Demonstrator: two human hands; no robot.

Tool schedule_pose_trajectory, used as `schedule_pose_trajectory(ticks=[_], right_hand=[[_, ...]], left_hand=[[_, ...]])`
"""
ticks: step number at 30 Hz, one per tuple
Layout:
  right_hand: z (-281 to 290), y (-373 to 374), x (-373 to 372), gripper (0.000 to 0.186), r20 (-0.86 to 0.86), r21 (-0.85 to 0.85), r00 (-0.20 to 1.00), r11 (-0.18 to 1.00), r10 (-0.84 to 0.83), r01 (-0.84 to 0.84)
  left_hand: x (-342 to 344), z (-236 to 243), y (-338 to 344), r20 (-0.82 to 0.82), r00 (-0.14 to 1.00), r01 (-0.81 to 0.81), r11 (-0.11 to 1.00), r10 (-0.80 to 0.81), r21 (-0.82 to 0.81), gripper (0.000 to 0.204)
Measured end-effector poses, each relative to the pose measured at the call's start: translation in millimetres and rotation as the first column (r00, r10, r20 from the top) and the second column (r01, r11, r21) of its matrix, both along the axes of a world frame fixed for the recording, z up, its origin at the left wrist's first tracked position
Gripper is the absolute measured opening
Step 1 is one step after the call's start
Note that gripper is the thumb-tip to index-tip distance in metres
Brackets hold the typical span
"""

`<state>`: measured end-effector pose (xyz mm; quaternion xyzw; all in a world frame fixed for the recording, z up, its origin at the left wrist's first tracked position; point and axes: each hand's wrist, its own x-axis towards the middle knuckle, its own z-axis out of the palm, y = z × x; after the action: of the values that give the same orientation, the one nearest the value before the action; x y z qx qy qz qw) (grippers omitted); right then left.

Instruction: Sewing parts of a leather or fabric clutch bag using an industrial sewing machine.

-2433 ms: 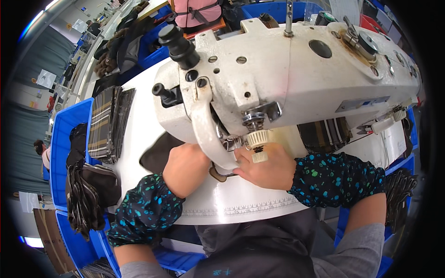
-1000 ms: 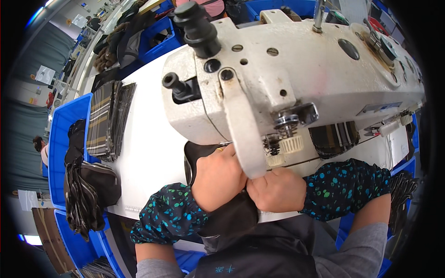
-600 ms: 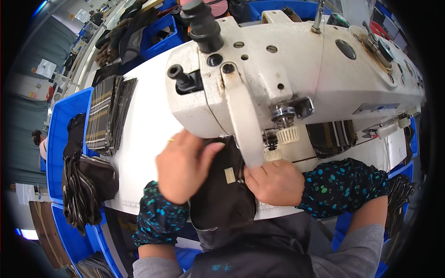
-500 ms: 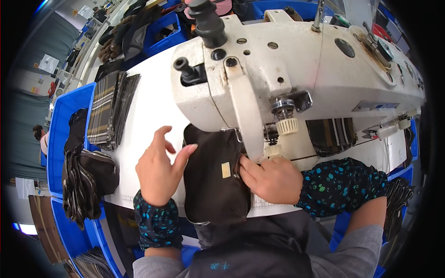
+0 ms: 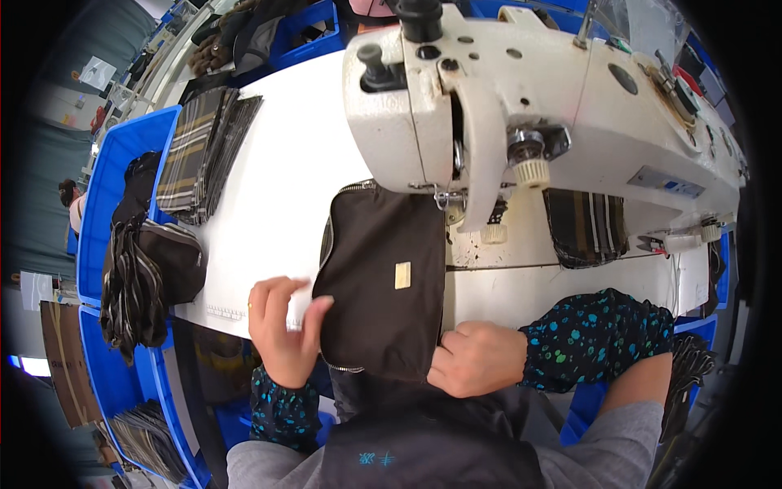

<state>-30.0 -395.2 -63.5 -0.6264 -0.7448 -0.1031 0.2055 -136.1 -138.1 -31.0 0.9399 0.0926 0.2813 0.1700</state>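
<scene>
A dark brown fabric pouch piece (image 5: pixel 371 277) with a zipper along its left edge and a small cream label (image 5: pixel 402 275) lies on the white table. Its upper right corner reaches the needle area of the white sewing machine (image 5: pixel 521 90). My right hand (image 5: pixel 479 359) is closed on the pouch's lower right edge, fingers curled under the palm. Beside the pouch's lower left edge, my left hand (image 5: pixel 285 330) has thumb and fingers apart and holds nothing. The pouch's lower end hangs over the table's near edge.
A stack of plaid pieces (image 5: pixel 195 155) lies at the table's left, beside a blue bin (image 5: pixel 102 196) draped with dark zippered pieces (image 5: pixel 138 285). More plaid pieces (image 5: pixel 588 228) sit under the machine arm. Small snips (image 5: pixel 649 244) lie to the right.
The pouch shows flatter and turned, its right edge now straight. My right hand has slid down that edge toward me, and my left hand has lowered. The view has shifted slightly.
</scene>
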Motion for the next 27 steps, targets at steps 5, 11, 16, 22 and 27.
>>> schedule_pose_trajectory(ticks=[5,11,16,22,27], right_hand=[[20,-1,6,0.015,0.027,0.229,0.999,0.973,-0.018,0.011],[22,-2,3,0.006,0.074,0.369,0.996,0.929,-0.048,0.017],[24,-2,-7,0.011,0.113,0.380,0.982,0.920,-0.152,0.099],[12,-4,-11,0.014,0.205,0.247,0.977,0.969,-0.065,0.012],[6,-4,-11,0.017,0.193,0.176,0.981,0.984,-0.008,-0.027]], left_hand=[[-17,24,-52,-0.131,0.862,0.487,0.872,-0.489,-0.051,0.047],[-23,3,-57,-0.051,0.883,0.470,0.876,-0.468,0.109,0.031],[-24,-2,-63,-0.073,0.874,0.486,0.865,-0.480,0.128,0.028],[-21,-3,-65,-0.192,0.832,0.539,0.840,-0.521,0.056,0.021],[-6,10,-55,-0.354,0.657,0.634,0.742,-0.666,-0.220,0.027]])
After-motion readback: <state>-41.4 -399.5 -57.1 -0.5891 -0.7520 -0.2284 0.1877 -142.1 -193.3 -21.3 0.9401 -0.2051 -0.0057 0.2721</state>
